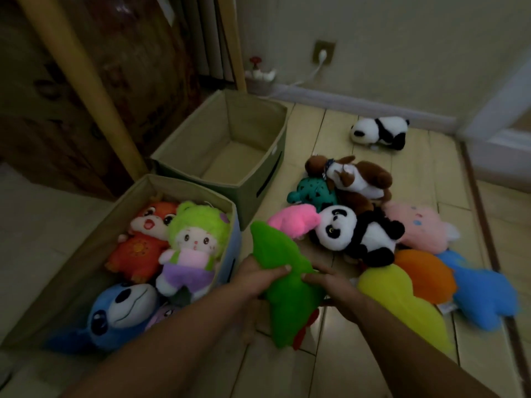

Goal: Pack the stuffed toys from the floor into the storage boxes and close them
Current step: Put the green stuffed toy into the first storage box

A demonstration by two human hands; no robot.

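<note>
On the pale plank floor (359,354), both hands, left (253,278) and right (330,285), grip a long green plush toy (284,285) lying near-to-far, the part-filled fabric storage box (184,186) just left.

You see a wall socket (324,52) with a white plug (408,55), a red-handled valve (254,62), and dark wooden furniture (71,110).

far box (184,139): open, bare inside | near box (71,254): toys fill it (no gap)

Filled box (86,254) left, toy pile (359,225) right, empty box (258,179) behind.
</note>
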